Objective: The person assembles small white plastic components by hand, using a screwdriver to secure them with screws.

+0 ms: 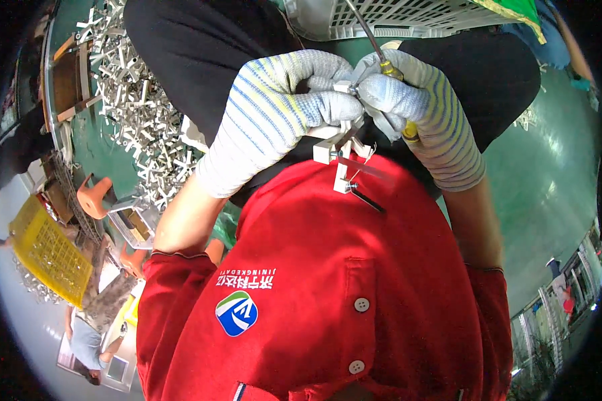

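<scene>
Both hands wear knitted gloves with blue and yellow stripes and meet in front of my red shirt. My left hand (277,110) has its thumb and fingers pinched around a small white plastic part (344,87) with a bit of metal on it. Against that part press the fingertips of my right hand (418,100), which also holds a screwdriver (390,69); its yellow handle crosses the palm and its dark shaft points up and away. Just below the fingertips are more white plastic pieces (324,151) with screws and dark strips. How they join is hidden.
A big heap of small white parts (137,100) covers the green floor on the left. Beyond my knees stands a grey slatted basket (374,23). A yellow crate (50,250), orange stools (95,196) and another person (87,341) are at far left.
</scene>
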The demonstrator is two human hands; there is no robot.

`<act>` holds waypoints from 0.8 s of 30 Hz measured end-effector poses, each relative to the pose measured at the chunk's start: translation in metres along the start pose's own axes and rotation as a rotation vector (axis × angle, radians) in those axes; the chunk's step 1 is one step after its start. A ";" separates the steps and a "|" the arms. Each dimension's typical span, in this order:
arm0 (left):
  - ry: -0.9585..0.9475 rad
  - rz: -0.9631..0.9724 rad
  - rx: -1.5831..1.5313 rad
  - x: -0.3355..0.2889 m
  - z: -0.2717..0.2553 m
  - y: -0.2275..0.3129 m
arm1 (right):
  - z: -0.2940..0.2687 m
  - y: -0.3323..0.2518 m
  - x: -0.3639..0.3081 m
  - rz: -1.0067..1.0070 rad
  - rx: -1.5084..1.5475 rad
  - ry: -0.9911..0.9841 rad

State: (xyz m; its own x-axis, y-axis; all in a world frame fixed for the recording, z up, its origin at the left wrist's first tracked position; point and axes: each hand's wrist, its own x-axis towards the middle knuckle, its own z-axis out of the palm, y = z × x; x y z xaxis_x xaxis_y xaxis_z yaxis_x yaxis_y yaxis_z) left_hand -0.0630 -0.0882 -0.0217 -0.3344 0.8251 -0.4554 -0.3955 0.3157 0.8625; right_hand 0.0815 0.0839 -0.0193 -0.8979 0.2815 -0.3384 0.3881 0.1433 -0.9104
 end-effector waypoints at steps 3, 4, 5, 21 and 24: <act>-0.003 -0.009 0.031 0.002 0.000 0.001 | 0.001 0.003 -0.001 -0.033 0.039 0.006; -0.009 -0.027 -0.001 0.002 0.000 0.001 | 0.001 0.005 -0.002 -0.056 0.088 0.003; -0.012 -0.029 -0.002 0.002 0.001 0.001 | 0.002 0.007 -0.001 -0.053 0.089 0.005; 0.082 0.081 0.086 -0.007 -0.007 -0.010 | 0.014 -0.011 0.005 0.082 0.262 0.054; 0.072 0.151 0.179 -0.008 -0.008 -0.012 | 0.014 -0.008 0.004 0.073 0.263 0.075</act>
State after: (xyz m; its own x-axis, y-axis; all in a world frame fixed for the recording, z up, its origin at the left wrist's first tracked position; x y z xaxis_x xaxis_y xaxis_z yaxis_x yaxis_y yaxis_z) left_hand -0.0623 -0.1024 -0.0306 -0.4409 0.8356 -0.3276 -0.1806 0.2749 0.9443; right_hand 0.0718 0.0702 -0.0172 -0.8478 0.3525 -0.3962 0.3756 -0.1284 -0.9179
